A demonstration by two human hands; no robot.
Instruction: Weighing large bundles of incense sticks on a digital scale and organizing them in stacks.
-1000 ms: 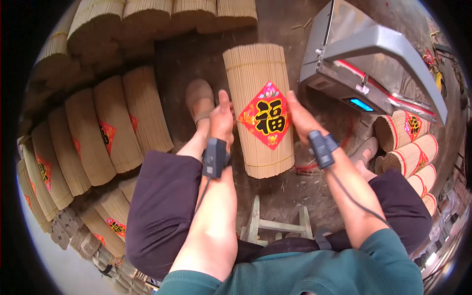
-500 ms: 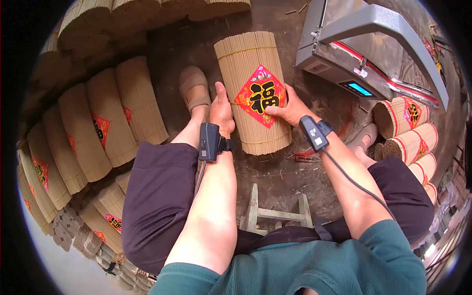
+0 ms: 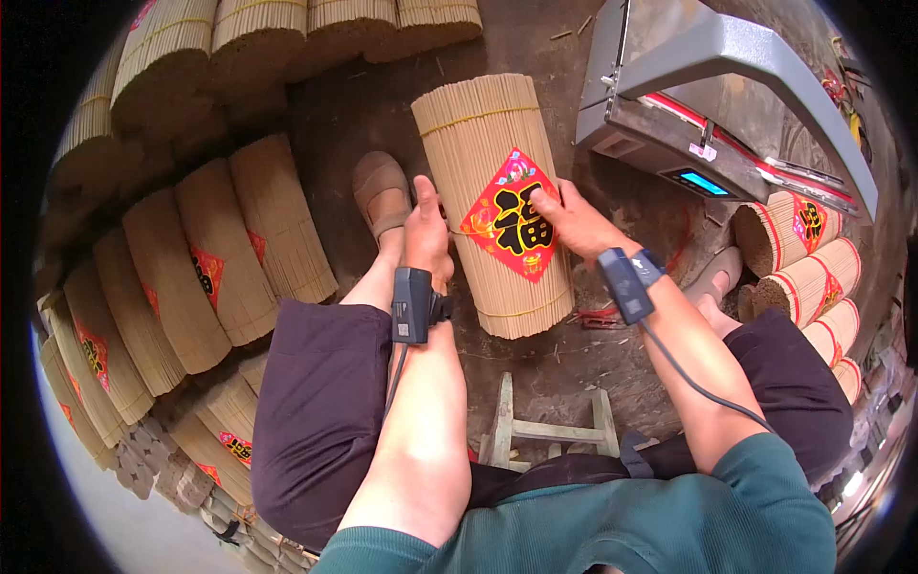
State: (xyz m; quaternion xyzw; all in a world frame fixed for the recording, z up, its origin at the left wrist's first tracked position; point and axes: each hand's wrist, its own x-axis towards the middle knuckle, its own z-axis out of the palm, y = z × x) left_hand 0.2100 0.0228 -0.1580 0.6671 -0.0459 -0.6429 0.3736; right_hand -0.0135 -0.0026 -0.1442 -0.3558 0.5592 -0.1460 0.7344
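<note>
Between my hands is a thick bundle of thin tan sticks point(image 3: 478, 124), tied with yellow bands. A red diamond label point(image 3: 512, 263) with a black character and flower motifs lies on its front. My left hand point(image 3: 426, 234) presses the bundle's left side, thumb pointing up along it and the other fingers hidden. On the right side, my right hand point(image 3: 581, 222) grips it, thumb over the label's edge and fingertips out of sight behind. Each wrist wears a small black cabled device.
A grey machine point(image 3: 660, 143) with a curved handle and lit blue display stands at the right. Red-banded bundles point(image 3: 808, 273) are stacked below it. Rows of similar bundles point(image 3: 206, 268) lie at the left and far left. A wooden stool point(image 3: 555, 430) sits between my legs.
The bundle, held in both hands, now sits a little lower in view and looks slightly larger. My right thumb has shifted from the label's middle toward its upper right edge. The whole view has shifted slightly.
</note>
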